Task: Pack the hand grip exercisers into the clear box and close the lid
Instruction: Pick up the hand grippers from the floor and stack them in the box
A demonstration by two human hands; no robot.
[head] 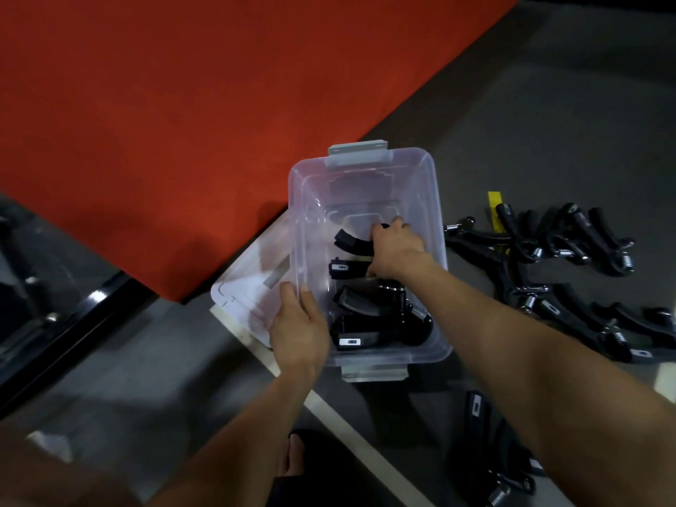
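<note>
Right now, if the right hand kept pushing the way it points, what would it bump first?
The right hand, holding a black exerciser, points down into the clear box. It would probably meet the box's bottom or far wall first; depth is hard to judge.

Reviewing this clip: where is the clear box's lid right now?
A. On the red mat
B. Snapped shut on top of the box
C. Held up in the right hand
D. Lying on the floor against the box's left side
D: the clear plastic lid lies on the grey floor beside the open clear plastic box, while the left hand grips the box rim and the right hand places a black hand grip exerciser inside.
</note>
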